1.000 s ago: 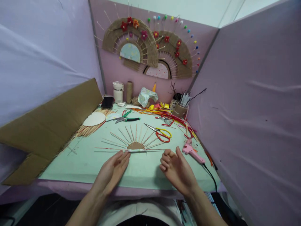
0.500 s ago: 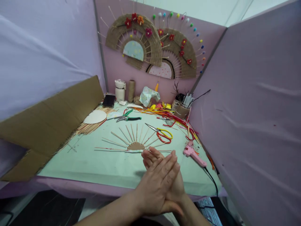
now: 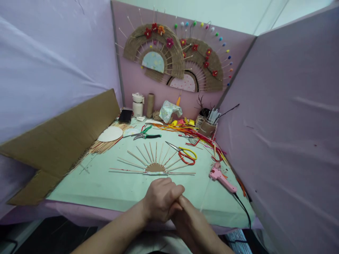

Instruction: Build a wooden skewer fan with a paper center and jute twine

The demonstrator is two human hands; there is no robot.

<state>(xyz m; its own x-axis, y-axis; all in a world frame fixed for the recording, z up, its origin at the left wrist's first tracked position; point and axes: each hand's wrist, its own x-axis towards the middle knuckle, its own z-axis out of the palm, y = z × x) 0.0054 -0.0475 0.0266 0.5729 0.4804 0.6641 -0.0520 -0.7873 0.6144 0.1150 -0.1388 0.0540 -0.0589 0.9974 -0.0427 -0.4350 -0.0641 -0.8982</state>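
My left hand (image 3: 161, 199) is closed, its fingers curled round the fingers of my right hand (image 3: 182, 208), at the front edge of the table. The right hand's fingers are mostly hidden under the left. No object shows in either. Just beyond them lies a half-round cardboard piece (image 3: 155, 167) with thin sticks fanning out from it and a patterned strip along its straight edge. Scissors (image 3: 187, 155) with red and yellow handles lie behind its right side. A pink glue gun (image 3: 222, 180) rests to the right.
Pruning shears (image 3: 147, 135) and a white oval (image 3: 110, 134) on a stick pile lie farther back. Cardboard (image 3: 63, 141) leans at the left. A white bottle (image 3: 138, 105), twine spool (image 3: 150, 106) and brush pot (image 3: 206, 127) stand behind. Woven fans (image 3: 173, 53) hang on the back wall.
My hands have drawn back toward me. They were pressed palm to palm with fingers stretched; now they are clasped, the left wrapped over the right. The view has shifted slightly.
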